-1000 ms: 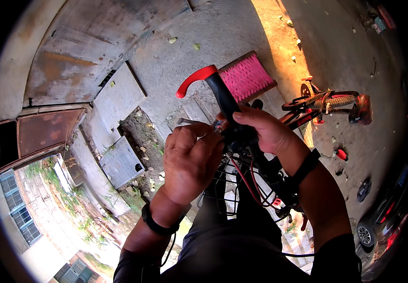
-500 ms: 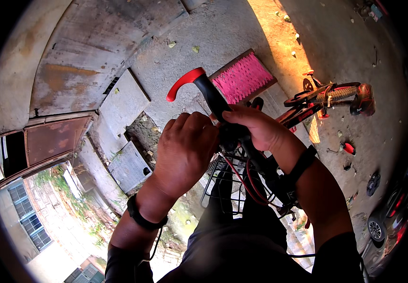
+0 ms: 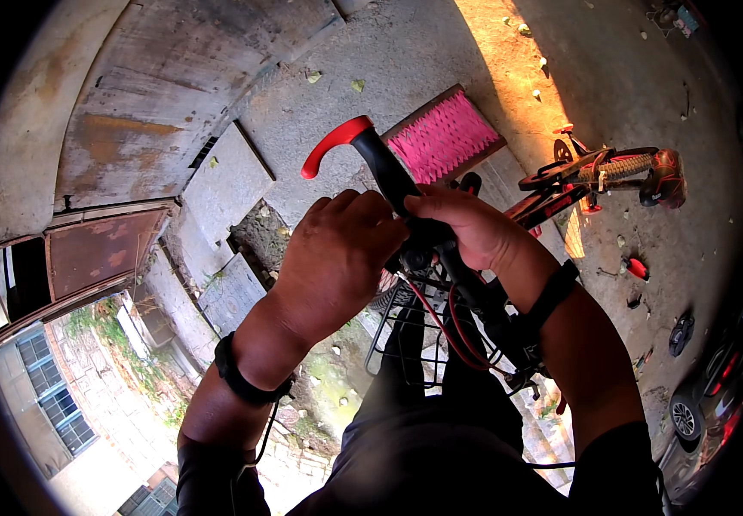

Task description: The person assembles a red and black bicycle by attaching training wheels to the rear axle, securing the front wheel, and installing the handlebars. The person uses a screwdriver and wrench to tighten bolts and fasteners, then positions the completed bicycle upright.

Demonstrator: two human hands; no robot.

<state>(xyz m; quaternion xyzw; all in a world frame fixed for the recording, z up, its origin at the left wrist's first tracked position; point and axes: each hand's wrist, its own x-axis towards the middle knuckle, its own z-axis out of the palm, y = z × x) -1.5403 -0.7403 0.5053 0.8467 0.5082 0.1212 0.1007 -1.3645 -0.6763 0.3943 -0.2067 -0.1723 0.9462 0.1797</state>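
Observation:
A bicycle handlebar (image 3: 389, 176) with a black grip and a red curved end sticks up in the middle of the view. My right hand (image 3: 466, 228) is closed around the handlebar below the grip, by the brake and cable fittings. My left hand (image 3: 337, 258) is curled against the same spot from the left, fingers bent over the fitting; what it pinches is hidden. Red and black cables (image 3: 440, 322) run down from under both hands toward a black wire basket (image 3: 406, 335). Each wrist wears a black band.
A pink bristle mat (image 3: 445, 138) lies on the concrete beyond the handlebar. A small red-and-black bicycle (image 3: 599, 176) lies on the ground at the right. Concrete slabs (image 3: 225, 185) and a weedy gap sit at the left. A car (image 3: 707, 404) stands at the lower right.
The handlebar and both hands have shifted left and slightly up in the view. My left hand has closed tighter over the fitting beside my right hand.

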